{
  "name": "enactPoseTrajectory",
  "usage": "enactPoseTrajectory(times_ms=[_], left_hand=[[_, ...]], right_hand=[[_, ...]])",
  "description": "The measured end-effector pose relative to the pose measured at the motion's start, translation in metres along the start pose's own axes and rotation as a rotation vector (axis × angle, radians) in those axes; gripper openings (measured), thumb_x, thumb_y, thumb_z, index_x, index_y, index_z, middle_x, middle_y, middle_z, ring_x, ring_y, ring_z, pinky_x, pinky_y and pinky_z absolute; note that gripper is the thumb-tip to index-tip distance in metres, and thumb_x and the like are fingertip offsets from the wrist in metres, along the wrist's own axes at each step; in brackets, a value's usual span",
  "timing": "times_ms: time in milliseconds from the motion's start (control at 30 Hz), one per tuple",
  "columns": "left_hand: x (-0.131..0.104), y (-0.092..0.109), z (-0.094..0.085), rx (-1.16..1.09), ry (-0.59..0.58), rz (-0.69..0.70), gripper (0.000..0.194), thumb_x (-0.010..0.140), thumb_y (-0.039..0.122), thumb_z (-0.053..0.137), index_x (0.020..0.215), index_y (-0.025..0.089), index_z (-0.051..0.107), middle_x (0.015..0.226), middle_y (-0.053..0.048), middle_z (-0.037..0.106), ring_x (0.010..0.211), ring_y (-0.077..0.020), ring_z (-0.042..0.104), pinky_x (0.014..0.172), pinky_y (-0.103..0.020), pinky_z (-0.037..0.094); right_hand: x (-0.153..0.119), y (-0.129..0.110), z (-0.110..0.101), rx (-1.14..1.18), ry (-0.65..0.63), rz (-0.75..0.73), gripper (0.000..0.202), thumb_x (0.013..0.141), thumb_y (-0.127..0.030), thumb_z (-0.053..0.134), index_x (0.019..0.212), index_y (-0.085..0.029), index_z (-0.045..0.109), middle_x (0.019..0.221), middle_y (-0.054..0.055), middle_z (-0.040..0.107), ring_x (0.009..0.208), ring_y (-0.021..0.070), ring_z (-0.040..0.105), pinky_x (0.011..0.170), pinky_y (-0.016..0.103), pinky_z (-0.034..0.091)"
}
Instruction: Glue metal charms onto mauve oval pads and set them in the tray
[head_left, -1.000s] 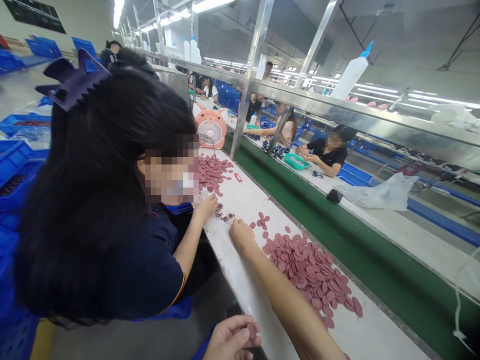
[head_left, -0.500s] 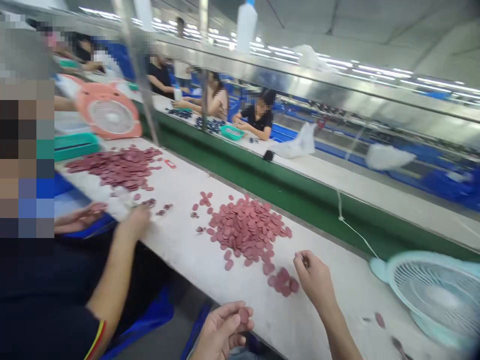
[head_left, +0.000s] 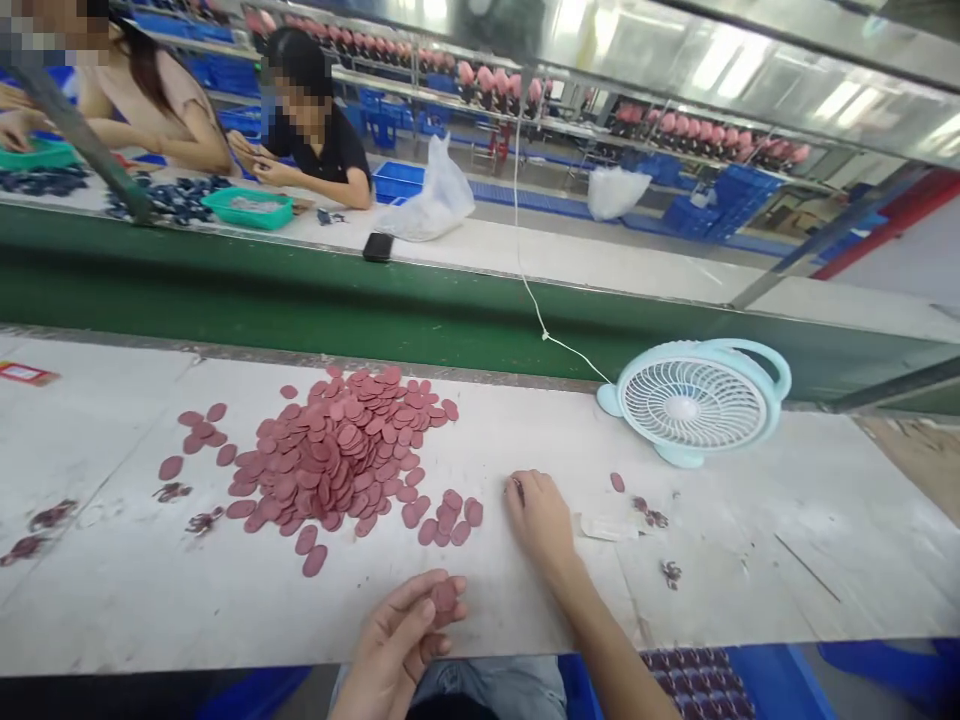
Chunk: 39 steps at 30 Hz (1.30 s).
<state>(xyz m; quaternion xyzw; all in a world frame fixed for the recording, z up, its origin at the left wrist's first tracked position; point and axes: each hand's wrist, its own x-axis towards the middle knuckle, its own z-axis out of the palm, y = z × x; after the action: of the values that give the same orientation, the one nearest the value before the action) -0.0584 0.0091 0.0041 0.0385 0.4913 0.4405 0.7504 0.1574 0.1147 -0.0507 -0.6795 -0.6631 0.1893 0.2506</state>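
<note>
My left hand [head_left: 394,640], near the table's front edge, pinches a flat reddish oval disc [head_left: 444,597] between thumb and fingers. To its right, my right hand [head_left: 546,530] rests low over the table with its fingers curled in. Something small and dark shows at those fingers, too hidden to name. A large heap of similar reddish discs [head_left: 322,455] lies to the left of my right hand. Between heap and hand is a small loose group of discs [head_left: 450,520]. Dark reddish scraps [head_left: 204,521] lie left of the heap.
A light-blue fan [head_left: 682,405] stands at the back right, its white cord [head_left: 531,295] running upward. More scraps [head_left: 649,512], a thin rod [head_left: 806,567] and a whitish strip [head_left: 604,527] lie on the right. Beyond the green divider [head_left: 420,315], people sit beside a teal basket [head_left: 249,208].
The view has swung right and levelled, so the neighbouring person and the orange fan have left it. My left hand still holds the disc. My right hand remains curled, now lower at the tabletop.
</note>
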Motion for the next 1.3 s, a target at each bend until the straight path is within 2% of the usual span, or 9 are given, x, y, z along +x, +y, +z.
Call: enactPoseTrajectory(times_ms=[233,333,433,667,767,933,1100,1233,1300], left_hand=[[0.009,0.008,0.008,0.033,0.033,0.003,0.041,0.069,0.033,0.09,0.105,0.017,0.078,0.113,-0.014,0.079,0.086,-0.0217,0.076,0.063,-0.022,0.057],[0.014,0.006,0.012,0.027,0.013,-0.015,0.037,0.073,0.031,0.088,0.106,0.017,0.077,0.115,-0.014,0.079,0.087,-0.021,0.076,0.062,-0.022,0.058],[0.019,0.003,0.016,0.018,-0.043,-0.043,0.031,0.08,0.029,0.083,0.108,0.018,0.076,0.118,-0.014,0.078,0.089,-0.0207,0.076,0.065,-0.022,0.058],[0.029,-0.004,0.032,-0.031,-0.19,-0.054,0.024,0.087,0.026,0.076,0.11,0.019,0.076,0.116,-0.012,0.078,0.09,-0.021,0.076,0.066,-0.023,0.059],[0.03,-0.002,0.037,-0.044,-0.224,-0.045,0.023,0.087,0.025,0.076,0.109,0.019,0.076,0.115,-0.011,0.079,0.089,-0.0197,0.076,0.066,-0.021,0.059],[0.029,0.002,0.037,-0.059,-0.251,-0.03,0.022,0.087,0.024,0.075,0.109,0.02,0.077,0.116,-0.012,0.078,0.09,-0.0183,0.076,0.066,-0.019,0.058],[0.027,0.0,0.037,-0.057,-0.265,-0.002,0.023,0.085,0.022,0.078,0.108,0.021,0.077,0.119,-0.012,0.078,0.094,-0.0201,0.076,0.067,-0.019,0.057],[0.025,-0.003,0.037,-0.012,-0.281,0.01,0.022,0.085,0.022,0.078,0.107,0.022,0.078,0.119,-0.011,0.078,0.095,-0.0218,0.076,0.07,-0.023,0.057],[0.023,-0.003,0.037,0.03,-0.279,0.032,0.022,0.084,0.023,0.079,0.106,0.022,0.078,0.117,-0.011,0.078,0.096,-0.0226,0.075,0.07,-0.025,0.058]], right_hand=[[-0.003,-0.011,-0.028,0.355,0.091,0.1,0.022,0.094,-0.036,0.06,0.096,-0.022,0.077,0.113,0.012,0.064,0.115,0.0285,0.055,0.106,0.047,0.041],[-0.014,-0.017,-0.047,0.603,0.065,0.221,0.028,0.096,-0.044,0.06,0.102,-0.022,0.076,0.092,0.007,0.065,0.082,0.0206,0.063,0.079,0.039,0.054],[-0.029,-0.019,-0.06,0.841,-0.028,0.345,0.035,0.096,-0.05,0.058,0.099,-0.021,0.075,0.074,0.002,0.062,0.054,0.0132,0.054,0.051,0.03,0.05],[-0.052,-0.028,-0.065,1.25,-0.215,0.568,0.025,0.092,-0.047,0.069,0.094,-0.022,0.075,0.095,0.007,0.07,0.071,0.0154,0.069,0.046,0.02,0.05],[-0.06,-0.027,-0.06,1.267,-0.262,0.546,0.02,0.094,-0.043,0.067,0.097,-0.024,0.074,0.097,0.005,0.071,0.066,0.0133,0.067,0.045,0.02,0.051],[-0.074,-0.019,-0.059,1.207,-0.153,0.517,0.017,0.096,-0.037,0.065,0.104,-0.024,0.072,0.062,-0.003,0.06,0.041,0.0068,0.051,0.038,0.017,0.043],[-0.078,-0.027,-0.07,1.299,-0.257,0.472,0.02,0.095,-0.04,0.065,0.103,-0.023,0.074,0.078,0.006,0.071,0.063,0.0186,0.07,0.047,0.025,0.056],[-0.076,-0.041,-0.076,1.228,-0.289,0.493,0.008,0.092,-0.033,0.071,0.096,-0.027,0.073,0.077,0.002,0.07,0.057,0.0149,0.067,0.046,0.023,0.056],[-0.075,-0.048,-0.077,1.151,-0.269,0.519,0.022,0.088,-0.031,0.076,0.109,-0.031,0.071,0.079,0.0,0.071,0.058,0.015,0.067,0.049,0.025,0.058]])
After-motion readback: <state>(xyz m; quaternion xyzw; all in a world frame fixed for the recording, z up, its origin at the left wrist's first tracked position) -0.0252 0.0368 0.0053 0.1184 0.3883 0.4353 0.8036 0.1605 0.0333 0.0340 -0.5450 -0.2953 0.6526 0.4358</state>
